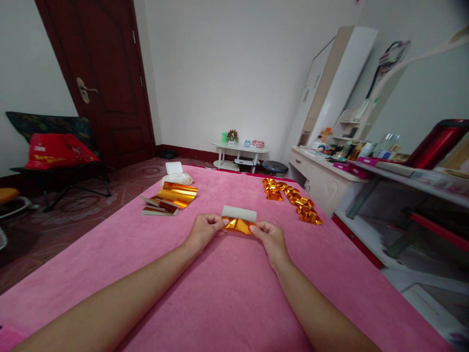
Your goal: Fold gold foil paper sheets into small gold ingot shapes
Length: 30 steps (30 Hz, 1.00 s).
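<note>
A folded piece of shiny gold foil paper (239, 225) is pinched between both hands over the pink cloth (227, 293). My left hand (203, 231) grips its left end with closed fingers. My right hand (270, 235) grips its right end the same way. The white back side of the paper (239, 213) sticks up behind the gold fold. A stack of flat gold foil sheets (172, 197) lies to the far left of my hands. A row of several folded gold pieces (293, 199) runs along the far right of the cloth.
A white wipes pack (176, 174) lies behind the foil stack. To the right stands a white dresser (322, 171) with bottles, and nearer, a shelf with a red kettle (437, 144). A chair with a red cushion (58, 150) and a dark door (106, 78) are at left.
</note>
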Each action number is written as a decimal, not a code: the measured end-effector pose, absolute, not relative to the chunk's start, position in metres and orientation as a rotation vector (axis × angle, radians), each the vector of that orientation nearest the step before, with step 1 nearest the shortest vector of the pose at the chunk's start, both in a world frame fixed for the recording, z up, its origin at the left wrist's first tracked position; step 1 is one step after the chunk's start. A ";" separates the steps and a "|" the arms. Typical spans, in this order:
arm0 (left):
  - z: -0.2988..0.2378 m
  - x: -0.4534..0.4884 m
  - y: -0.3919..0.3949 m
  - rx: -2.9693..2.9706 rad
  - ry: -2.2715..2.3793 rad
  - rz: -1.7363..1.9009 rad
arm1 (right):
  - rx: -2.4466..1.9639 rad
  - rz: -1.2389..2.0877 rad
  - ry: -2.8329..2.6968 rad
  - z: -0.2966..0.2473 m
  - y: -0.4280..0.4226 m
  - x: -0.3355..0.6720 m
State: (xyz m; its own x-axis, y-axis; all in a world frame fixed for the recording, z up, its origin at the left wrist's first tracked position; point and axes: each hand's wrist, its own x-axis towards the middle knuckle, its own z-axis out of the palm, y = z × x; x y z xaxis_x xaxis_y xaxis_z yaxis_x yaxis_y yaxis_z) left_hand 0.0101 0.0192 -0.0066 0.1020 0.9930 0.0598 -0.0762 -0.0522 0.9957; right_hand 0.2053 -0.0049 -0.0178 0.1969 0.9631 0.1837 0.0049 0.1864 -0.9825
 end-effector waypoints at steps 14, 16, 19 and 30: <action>-0.011 0.008 0.022 1.190 0.951 1.178 | -1.085 0.913 -1.371 -0.013 -0.007 0.201; -0.010 0.010 0.021 1.190 0.953 1.207 | -1.105 0.896 -1.394 -0.014 -0.006 0.202; -0.005 0.011 0.019 1.231 0.969 1.247 | -1.122 0.918 -1.370 -0.017 -0.006 0.204; -0.006 0.010 0.020 1.403 1.048 1.288 | -1.126 0.941 -1.201 -0.015 -0.007 0.204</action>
State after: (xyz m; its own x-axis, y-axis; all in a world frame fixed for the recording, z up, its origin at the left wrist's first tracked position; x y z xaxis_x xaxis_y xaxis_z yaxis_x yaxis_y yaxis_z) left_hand 0.0096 0.0195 -0.0060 0.0856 0.9757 0.2017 -0.0002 -0.2024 0.9793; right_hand 0.2042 -0.0073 -0.0148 0.1458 0.9665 0.2112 0.0258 0.2097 -0.9774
